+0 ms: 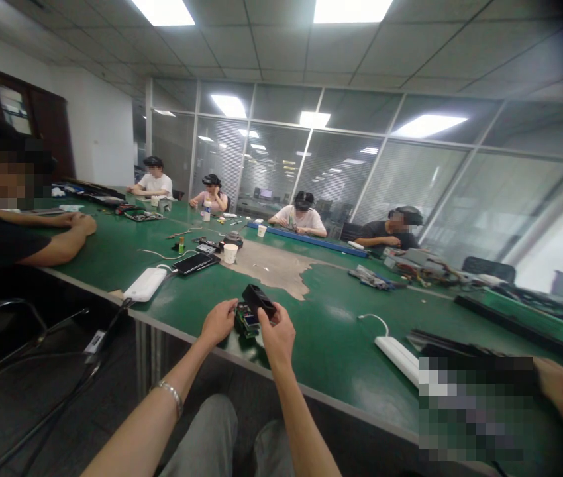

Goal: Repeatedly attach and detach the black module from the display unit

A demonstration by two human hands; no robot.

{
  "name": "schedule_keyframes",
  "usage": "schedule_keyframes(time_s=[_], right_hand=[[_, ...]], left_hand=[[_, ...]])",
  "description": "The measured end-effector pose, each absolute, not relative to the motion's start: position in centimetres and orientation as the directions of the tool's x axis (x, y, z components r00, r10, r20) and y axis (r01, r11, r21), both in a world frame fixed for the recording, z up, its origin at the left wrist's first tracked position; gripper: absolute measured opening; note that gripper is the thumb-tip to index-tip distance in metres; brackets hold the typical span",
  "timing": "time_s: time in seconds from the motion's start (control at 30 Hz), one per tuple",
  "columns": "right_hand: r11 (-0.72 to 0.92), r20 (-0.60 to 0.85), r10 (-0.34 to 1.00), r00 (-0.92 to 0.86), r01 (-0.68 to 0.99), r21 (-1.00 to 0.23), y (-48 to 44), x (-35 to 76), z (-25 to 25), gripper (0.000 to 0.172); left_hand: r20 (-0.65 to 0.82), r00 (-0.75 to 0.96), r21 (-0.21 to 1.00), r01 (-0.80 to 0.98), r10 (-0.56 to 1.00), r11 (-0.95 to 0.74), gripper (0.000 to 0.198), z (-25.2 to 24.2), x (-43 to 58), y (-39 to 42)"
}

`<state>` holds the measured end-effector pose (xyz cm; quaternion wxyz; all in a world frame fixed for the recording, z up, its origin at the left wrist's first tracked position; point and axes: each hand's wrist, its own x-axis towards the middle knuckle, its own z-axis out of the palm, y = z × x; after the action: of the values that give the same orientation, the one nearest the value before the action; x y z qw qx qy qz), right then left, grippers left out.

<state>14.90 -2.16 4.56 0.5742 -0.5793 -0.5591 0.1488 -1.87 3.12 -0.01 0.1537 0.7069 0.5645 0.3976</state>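
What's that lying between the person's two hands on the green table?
The head view shows a small green circuit board between the left hand and right hand, with a black box-shaped device just above it, held by the right hand.

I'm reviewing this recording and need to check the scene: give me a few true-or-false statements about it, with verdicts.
1. The right hand holds a black box-shaped device. True.
2. A metal bracelet circles the right wrist. False: it is on the left wrist.
3. A small circuit board sits between the left hand and the right hand. True.
4. A paper cup stands between the hands. False: it stands farther along the green table, near a phone.
5. Other people sit along the table's far side. True.
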Motion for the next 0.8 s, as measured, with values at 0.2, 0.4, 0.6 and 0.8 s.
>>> schedule_keyframes(time_s=[0.2, 0.4, 0.6, 0.8], right_hand=[[0.291, 0.527, 0.798, 0.293, 0.579, -0.762, -2.2, 13.7, 4.3, 0.049], [0.284, 0.572, 0.779, 0.258, 0.668, -0.688, -2.7, 13.2, 3.7, 0.048], [0.288, 0.606, 0.777, 0.172, 0.759, -0.584, -3.4, 13.0, 2.7, 0.052], [0.304, 0.610, 0.783, 0.121, 0.781, -0.545, -3.4, 13.4, 1.2, 0.065]], left_hand=[[0.362, 0.016, 0.696, 0.660, 0.932, -0.282, 0.051, 0.2, -2.0, 3.0], [0.329, 0.005, 0.707, 0.662, 0.944, -0.249, 0.051, 0.4, -1.9, 3.0], [0.322, 0.002, 0.704, 0.669, 0.947, -0.241, 0.051, 0.6, -1.8, 2.9], [0.341, 0.015, 0.701, 0.662, 0.940, -0.265, 0.051, 0.3, -1.9, 3.2]])
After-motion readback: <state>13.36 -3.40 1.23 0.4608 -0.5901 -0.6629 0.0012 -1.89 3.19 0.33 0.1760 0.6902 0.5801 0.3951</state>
